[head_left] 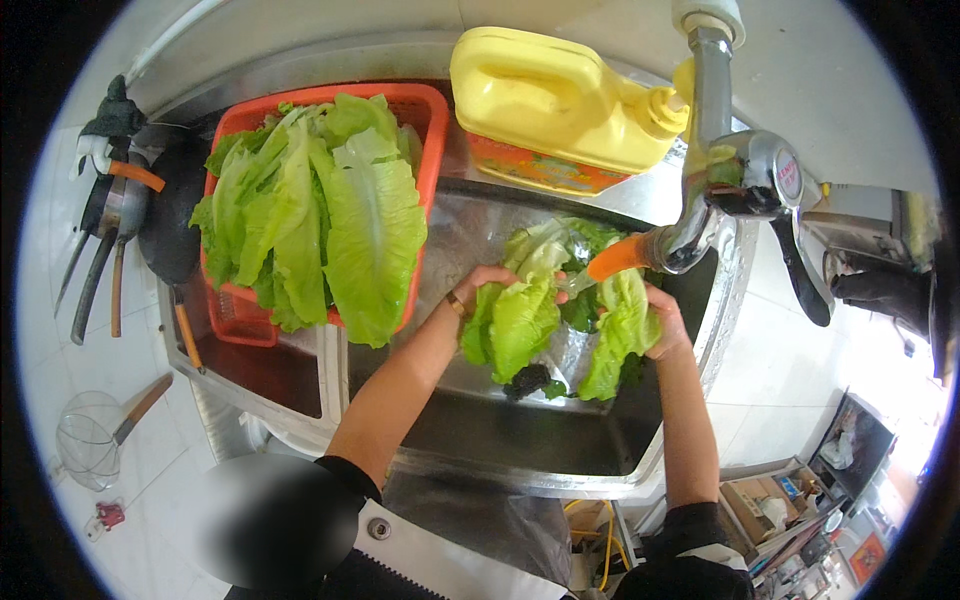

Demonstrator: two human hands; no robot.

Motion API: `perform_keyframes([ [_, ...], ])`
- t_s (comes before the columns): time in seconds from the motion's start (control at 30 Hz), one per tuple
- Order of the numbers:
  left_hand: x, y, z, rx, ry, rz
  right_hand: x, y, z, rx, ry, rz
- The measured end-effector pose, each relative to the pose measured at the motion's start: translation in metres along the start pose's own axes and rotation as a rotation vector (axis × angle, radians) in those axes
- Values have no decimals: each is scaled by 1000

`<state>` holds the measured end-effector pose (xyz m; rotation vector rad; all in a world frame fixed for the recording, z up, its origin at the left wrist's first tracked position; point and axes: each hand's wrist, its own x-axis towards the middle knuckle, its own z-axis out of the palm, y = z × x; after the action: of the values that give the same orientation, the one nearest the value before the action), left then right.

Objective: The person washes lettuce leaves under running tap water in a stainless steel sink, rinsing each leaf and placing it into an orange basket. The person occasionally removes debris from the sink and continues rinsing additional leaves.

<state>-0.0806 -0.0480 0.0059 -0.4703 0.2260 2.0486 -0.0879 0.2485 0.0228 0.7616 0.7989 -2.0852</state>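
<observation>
Over the right-hand basin of the steel sink (pixel 480 432), my left hand (pixel 478 286) is closed on a light green lettuce leaf (pixel 522 328). My right hand (pixel 668 322) grips another lettuce leaf (pixel 618 335) from its right side. Between the two leaves, the orange nozzle (pixel 615 258) of the tap (pixel 690 240) points down, and water appears to run from it. More lettuce lies beneath, partly hidden by the held leaves. A dark, rough clump (pixel 527 380) sits below the left leaf; I cannot make out what it is.
A red plastic basket (pixel 436 130) heaped with lettuce leaves (pixel 310 210) stands over the left basin. Behind the sink lies a yellow jug (pixel 560 110). The tap's black lever (pixel 800 265) juts out at right. Pans (pixel 175 215) hang at left, above a wire strainer (pixel 90 440).
</observation>
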Motion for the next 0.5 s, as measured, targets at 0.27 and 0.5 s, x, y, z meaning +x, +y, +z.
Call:
perform_keyframes([
  [0.27, 40, -1, -9, -64, -80, 34, -15, 13, 24, 41, -35, -138],
  [0.5, 51, -26, 15, 521, 181, 313, -4, 48, 34, -422, 168, -402],
])
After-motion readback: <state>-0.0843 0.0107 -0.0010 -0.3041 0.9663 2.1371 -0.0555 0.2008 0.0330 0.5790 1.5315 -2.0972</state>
